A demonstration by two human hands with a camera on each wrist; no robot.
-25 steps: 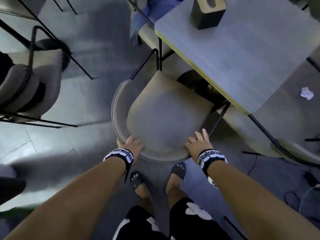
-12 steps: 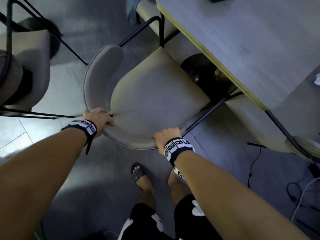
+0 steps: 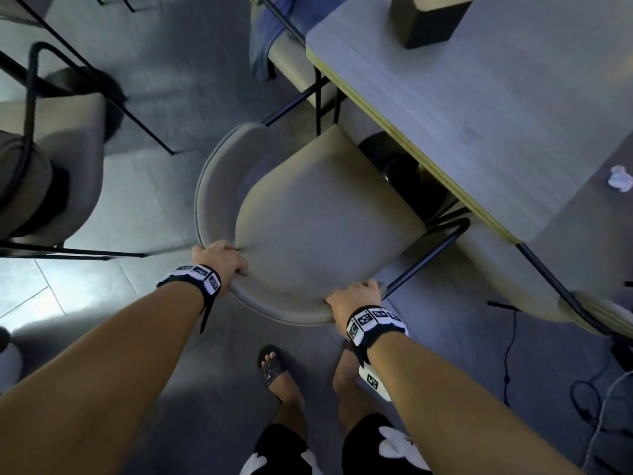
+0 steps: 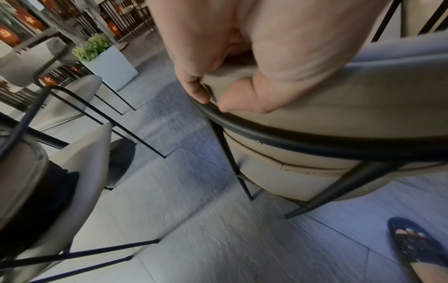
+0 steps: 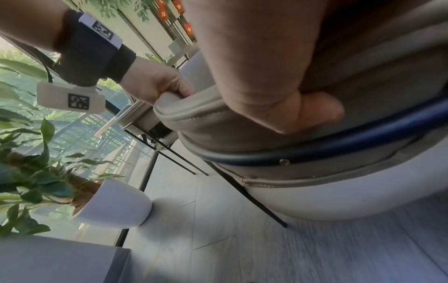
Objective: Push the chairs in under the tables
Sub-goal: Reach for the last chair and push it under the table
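Observation:
A beige padded chair [image 3: 318, 214] with a curved backrest and thin black legs stands in front of me, its seat front just under the edge of the grey table [image 3: 479, 108]. My left hand [image 3: 221, 257] grips the top of the backrest on its left side, fingers curled over the rim [image 4: 206, 84]. My right hand [image 3: 354, 298] grips the backrest rim further right, thumb on the outer face [image 5: 315, 113]. The right wrist view also shows the left hand [image 5: 155, 88] clamped on the rim.
Another beige chair [image 3: 44, 173] stands close on the left, and a chair with blue cloth [image 3: 274, 32] at the table's far side. A dark box [image 3: 428, 18] sits on the table. Cables [image 3: 513, 337] lie right; a potted plant [image 5: 114, 204] behind left. My feet [image 3: 274, 368] are just behind the chair.
Both hands went from resting with fingers over the backrest to gripping its rim. The chair has turned and shifted toward the table.

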